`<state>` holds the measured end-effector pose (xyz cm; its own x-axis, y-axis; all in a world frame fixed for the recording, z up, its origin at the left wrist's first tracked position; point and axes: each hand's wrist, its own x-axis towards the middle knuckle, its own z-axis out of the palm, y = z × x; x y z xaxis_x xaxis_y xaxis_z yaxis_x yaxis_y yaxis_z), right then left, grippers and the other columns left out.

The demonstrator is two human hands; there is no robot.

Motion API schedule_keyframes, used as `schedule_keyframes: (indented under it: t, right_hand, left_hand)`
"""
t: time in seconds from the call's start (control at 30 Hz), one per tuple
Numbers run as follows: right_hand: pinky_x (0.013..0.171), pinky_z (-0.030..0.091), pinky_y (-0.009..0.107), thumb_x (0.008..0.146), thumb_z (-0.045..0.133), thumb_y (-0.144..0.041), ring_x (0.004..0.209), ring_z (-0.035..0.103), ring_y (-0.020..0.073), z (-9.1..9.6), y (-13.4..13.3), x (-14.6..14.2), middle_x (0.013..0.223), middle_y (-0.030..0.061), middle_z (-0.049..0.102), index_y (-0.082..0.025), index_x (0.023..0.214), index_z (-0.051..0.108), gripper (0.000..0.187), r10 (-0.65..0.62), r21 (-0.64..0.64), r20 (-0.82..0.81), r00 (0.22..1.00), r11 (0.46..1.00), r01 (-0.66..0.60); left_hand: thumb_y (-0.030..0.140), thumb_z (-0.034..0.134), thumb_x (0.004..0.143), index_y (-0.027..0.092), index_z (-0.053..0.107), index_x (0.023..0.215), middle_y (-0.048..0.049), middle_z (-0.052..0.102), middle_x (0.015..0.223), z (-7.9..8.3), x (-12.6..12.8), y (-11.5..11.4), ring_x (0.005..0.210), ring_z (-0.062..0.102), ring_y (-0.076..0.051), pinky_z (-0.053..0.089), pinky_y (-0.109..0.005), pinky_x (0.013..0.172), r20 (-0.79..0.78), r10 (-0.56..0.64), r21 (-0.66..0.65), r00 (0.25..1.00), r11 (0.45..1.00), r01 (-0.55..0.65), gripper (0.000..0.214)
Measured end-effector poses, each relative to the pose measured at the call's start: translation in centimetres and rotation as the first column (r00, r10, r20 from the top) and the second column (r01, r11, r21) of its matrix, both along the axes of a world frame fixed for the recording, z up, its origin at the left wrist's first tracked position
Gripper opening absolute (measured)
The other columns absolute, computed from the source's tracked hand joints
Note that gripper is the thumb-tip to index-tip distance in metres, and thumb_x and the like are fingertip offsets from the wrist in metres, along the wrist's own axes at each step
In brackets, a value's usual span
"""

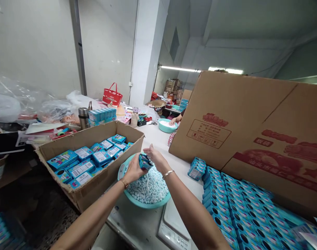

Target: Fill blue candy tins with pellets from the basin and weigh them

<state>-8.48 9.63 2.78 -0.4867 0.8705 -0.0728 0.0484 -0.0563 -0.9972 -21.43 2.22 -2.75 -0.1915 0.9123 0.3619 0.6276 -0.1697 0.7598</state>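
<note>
My left hand [135, 169] is wrapped round a small blue carton [144, 161] whose dark top faces up; I cannot tell if it is more than one carton. Close against its right side is my right hand [156, 158], with fingers stretched out and slightly cupped; its palm is partly hidden. Both hands are over a turquoise basin [145, 206] full of small white and pale blue candy-like pellets [150, 185]. Left of the basin stands an open cardboard box [96, 187] with many blue printed cartons [82, 170] lying loose inside.
Rows of blue cartons [241, 208] stand at the right, before a large cardboard sheet or box [241, 125]. A white scale [174, 225] sits by the table's front edge. Further back, another person's hand [175, 120] reaches into a second basin [166, 129]. A steel flask [83, 118] stands at left.
</note>
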Motion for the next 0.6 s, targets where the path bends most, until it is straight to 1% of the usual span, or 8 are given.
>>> schedule_keyframes:
  t: [0.1, 0.2, 0.27, 0.37, 0.4, 0.47, 0.53, 0.6]
  right_hand:
    - [0.092, 0.041, 0.039, 0.084, 0.034, -0.073, 0.112, 0.056, 0.0266, -1.8, 0.5, 2.1, 0.126, 0.0121, 0.061, -0.021, 0.109, 0.065, 0.066, -0.098, 0.093, 0.070, 0.993, 0.991, 0.091]
    - [0.096, 0.039, 0.040, 0.079, 0.052, -0.063, 0.110, 0.057, 0.0277, -5.2, 0.7, 4.4, 0.118, 0.0123, 0.065, -0.018, 0.102, 0.066, 0.052, -0.227, 0.195, 0.203, 0.953, 0.963, 0.188]
    - [0.102, 0.033, 0.041, 0.074, 0.064, -0.053, 0.114, 0.054, 0.0291, -7.7, 0.3, 5.0, 0.117, 0.0123, 0.065, -0.019, 0.100, 0.067, 0.044, -0.252, 0.197, 0.223, 0.942, 0.958, 0.210]
    - [0.109, 0.024, 0.041, 0.072, 0.067, -0.045, 0.124, 0.047, 0.0296, -10.6, -0.5, 4.3, 0.123, 0.0125, 0.063, -0.020, 0.102, 0.067, 0.038, -0.311, 0.195, 0.202, 0.929, 0.942, 0.273]
    - [0.109, 0.023, 0.041, 0.073, 0.065, -0.044, 0.124, 0.047, 0.0293, -11.1, -0.7, 3.7, 0.123, 0.0123, 0.063, -0.020, 0.101, 0.067, 0.037, -0.330, 0.191, 0.182, 0.926, 0.936, 0.295]
    - [0.105, 0.029, 0.039, 0.075, 0.061, -0.047, 0.118, 0.052, 0.0283, -11.6, -0.7, 2.3, 0.116, 0.0109, 0.066, -0.021, 0.095, 0.068, 0.034, -0.357, 0.171, 0.127, 0.925, 0.927, 0.334]
    - [0.094, 0.039, 0.037, 0.075, 0.056, -0.052, 0.105, 0.058, 0.0271, -11.3, -0.4, 1.0, 0.101, 0.0088, 0.070, -0.020, 0.085, 0.069, 0.035, -0.377, 0.141, 0.056, 0.925, 0.920, 0.366]
    - [0.082, 0.045, 0.035, 0.074, 0.054, -0.056, 0.093, 0.061, 0.0258, -10.3, 0.2, 0.0, 0.086, 0.0073, 0.071, -0.019, 0.078, 0.068, 0.040, -0.396, 0.104, -0.024, 0.918, 0.912, 0.396]
  left_hand:
    - [0.021, 0.075, 0.055, 0.022, 0.046, 0.119, -0.0052, 0.058, 0.115, 0.4, -1.2, -1.3, 0.110, 0.056, -0.026, 0.043, -0.035, 0.095, -0.084, -0.061, 0.020, 0.995, 0.998, 0.063, 0.070]
    - [0.022, 0.073, 0.055, 0.021, 0.048, 0.117, -0.0087, 0.057, 0.117, 0.8, -1.8, -1.9, 0.113, 0.054, -0.030, 0.041, -0.040, 0.096, -0.315, -0.089, -0.071, 0.945, 0.995, 0.071, 0.066]
    - [0.017, 0.073, 0.051, 0.020, 0.053, 0.107, -0.0110, 0.059, 0.113, 0.9, -1.5, -1.4, 0.110, 0.055, -0.034, 0.040, -0.043, 0.096, -0.424, -0.131, -0.161, 0.896, 0.985, 0.068, 0.060]
    - [0.007, 0.074, 0.041, 0.020, 0.054, 0.085, -0.0113, 0.063, 0.098, 0.3, -0.4, 0.5, 0.100, 0.059, -0.036, 0.042, -0.045, 0.091, -0.448, -0.187, -0.248, 0.874, 0.965, 0.080, 0.050]
    - [0.005, 0.074, 0.037, 0.021, 0.053, 0.080, -0.0109, 0.063, 0.095, 0.0, 0.1, 1.3, 0.098, 0.060, -0.036, 0.042, -0.044, 0.090, -0.447, -0.198, -0.265, 0.872, 0.961, 0.082, 0.050]
    - [0.003, 0.075, 0.032, 0.021, 0.051, 0.076, -0.0100, 0.064, 0.093, -0.5, 0.7, 2.4, 0.096, 0.061, -0.037, 0.044, -0.044, 0.087, -0.439, -0.205, -0.276, 0.875, 0.957, 0.086, 0.053]
    - [0.002, 0.075, 0.031, 0.022, 0.052, 0.077, -0.0091, 0.063, 0.094, -0.7, 0.8, 3.0, 0.096, 0.061, -0.036, 0.044, -0.043, 0.085, -0.418, -0.193, -0.256, 0.888, 0.963, 0.089, 0.055]
    - [0.006, 0.076, 0.034, 0.021, 0.054, 0.083, -0.0091, 0.063, 0.096, -0.7, 0.5, 3.0, 0.098, 0.061, -0.036, 0.045, -0.041, 0.085, -0.384, -0.165, -0.209, 0.909, 0.974, 0.089, 0.056]
